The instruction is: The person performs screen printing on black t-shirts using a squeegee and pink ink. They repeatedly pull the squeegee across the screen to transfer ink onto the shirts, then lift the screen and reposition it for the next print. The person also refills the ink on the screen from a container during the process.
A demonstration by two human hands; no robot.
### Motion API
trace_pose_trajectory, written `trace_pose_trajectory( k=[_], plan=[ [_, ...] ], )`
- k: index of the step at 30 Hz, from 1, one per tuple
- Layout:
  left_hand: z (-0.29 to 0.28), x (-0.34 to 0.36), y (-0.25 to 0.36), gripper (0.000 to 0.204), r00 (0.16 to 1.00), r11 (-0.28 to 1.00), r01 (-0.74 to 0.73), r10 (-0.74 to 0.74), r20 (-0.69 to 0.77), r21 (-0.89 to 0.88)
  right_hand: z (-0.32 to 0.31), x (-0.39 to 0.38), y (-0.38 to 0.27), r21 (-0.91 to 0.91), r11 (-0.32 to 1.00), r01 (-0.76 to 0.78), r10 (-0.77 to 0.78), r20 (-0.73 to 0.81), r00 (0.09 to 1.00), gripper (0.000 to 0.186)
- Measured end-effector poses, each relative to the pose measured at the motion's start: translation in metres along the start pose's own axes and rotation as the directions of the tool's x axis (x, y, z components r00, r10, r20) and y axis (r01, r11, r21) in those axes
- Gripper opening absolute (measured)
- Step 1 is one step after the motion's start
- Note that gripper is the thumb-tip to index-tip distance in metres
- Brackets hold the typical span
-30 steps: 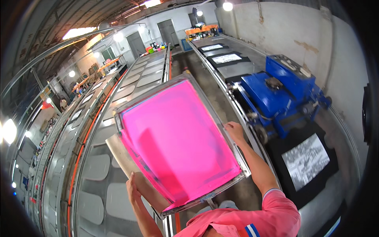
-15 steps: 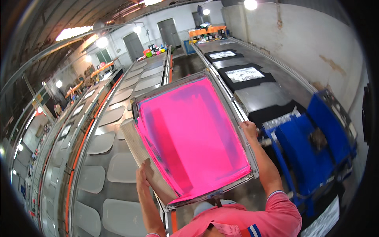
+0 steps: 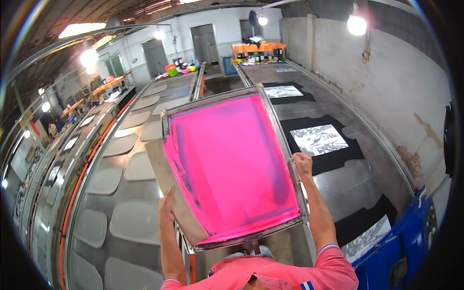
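Note:
Between my arms is a screen-printing frame point(image 3: 265, 104), tilted in front of my body, its mesh point(image 3: 232, 159) covered in bright pink ink. A wide, pale wooden board point(image 3: 176, 195) lies along its left side, overlapping the frame's edge. My left hand point(image 3: 166, 207) grips the outer edge of this board, thumb on the near face; the other fingers are partly hidden behind it. On the opposite side, my right hand point(image 3: 303, 166) is closed around the right rim of the frame.
To the right, a long metal table point(image 3: 333, 181) carries black shirt pieces point(image 3: 357, 152) with white-and-black prints. A blue cart point(image 3: 398, 249) stands at the lower right. On the left table are rows of grey rounded pads point(image 3: 133, 224). Colourful containers point(image 3: 171, 71) sit at the far end.
The view has shifted along the aisle, so the blue cart now sits lower right and the printed shirts appear nearer. Both hands keep their hold while the frame turns slightly more upright.

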State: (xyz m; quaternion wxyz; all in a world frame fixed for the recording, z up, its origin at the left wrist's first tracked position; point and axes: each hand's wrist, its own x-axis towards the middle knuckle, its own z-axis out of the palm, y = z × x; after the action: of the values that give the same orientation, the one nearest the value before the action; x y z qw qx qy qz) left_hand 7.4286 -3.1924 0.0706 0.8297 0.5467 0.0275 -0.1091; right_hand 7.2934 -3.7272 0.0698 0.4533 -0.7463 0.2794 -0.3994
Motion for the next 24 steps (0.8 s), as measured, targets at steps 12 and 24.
trace_pose_trajectory(
  k=[12,24],
  plan=[
    [0.201,0.374,-0.047,0.070,0.991,0.982,0.117,-0.126,0.052,0.150,0.128,0.325,0.102,-0.162,0.987,-0.025,0.001,-0.150,0.989,0.025],
    [0.274,0.704,-0.007,0.055,0.996,0.996,0.090,-0.090,-0.030,-0.007,0.382,0.663,0.118,-0.215,0.898,-0.383,0.436,0.547,0.715,0.031]
  ],
)
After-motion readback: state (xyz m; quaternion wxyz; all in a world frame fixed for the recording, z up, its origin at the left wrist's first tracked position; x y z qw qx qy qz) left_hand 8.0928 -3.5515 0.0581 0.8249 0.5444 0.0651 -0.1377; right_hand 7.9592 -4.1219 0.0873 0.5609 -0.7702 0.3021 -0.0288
